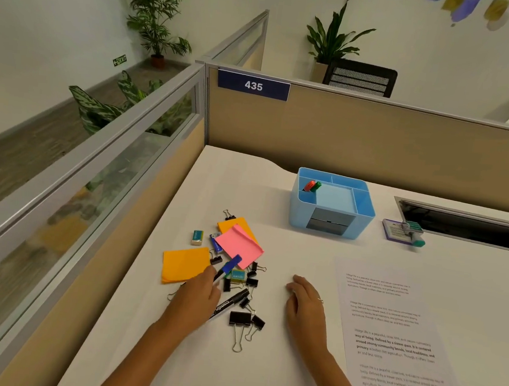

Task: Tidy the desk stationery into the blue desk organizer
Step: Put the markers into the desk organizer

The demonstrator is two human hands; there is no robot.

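Fingers of left hand (198, 295) pinch the blue-capped marker (228, 267) over the clip pile; right hand (304, 303) flat, loose on smooth desk (263, 376); I see plastic organizer (333, 203) far right.

The left hand (198, 292) hides the blue marker's (230, 265) lower end

Both forearms are bare, with no sleeve showing up to the picture's lower edge. The right hand (304, 302) wears a thin ring (320, 300) on one finger. The left hand (196, 295) wears nothing on its visible fingers or wrist.
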